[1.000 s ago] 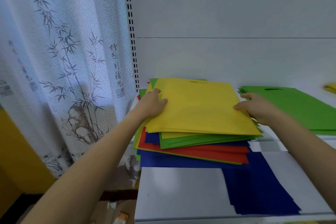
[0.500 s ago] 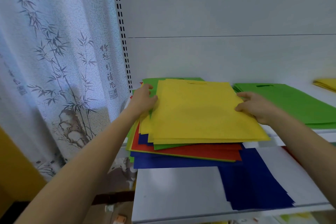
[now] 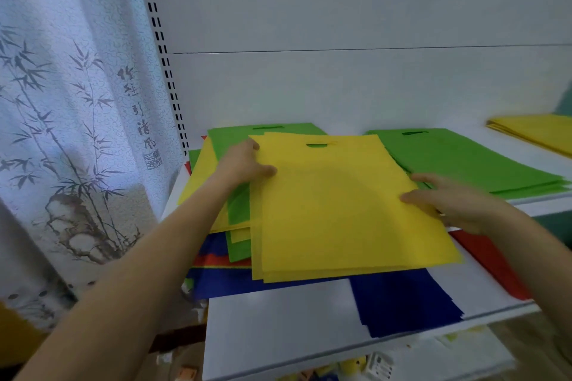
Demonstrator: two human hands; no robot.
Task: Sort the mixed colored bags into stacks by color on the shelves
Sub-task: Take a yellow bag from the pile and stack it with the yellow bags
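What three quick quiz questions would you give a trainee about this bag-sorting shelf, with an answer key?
1. True or false: the left hand and right hand hold red bags.
2. Multiple choice: the sorted stack just right of the mixed pile is A blue, B green, C red.
3. Fill in: the far-right stack on the upper shelf is ____.
Key: 1 false, they hold yellow bags; 2 B; 3 yellow.

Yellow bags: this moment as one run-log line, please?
left hand: grips yellow bags, left edge | right hand: grips right edge | below: mixed pile | beside: green stack
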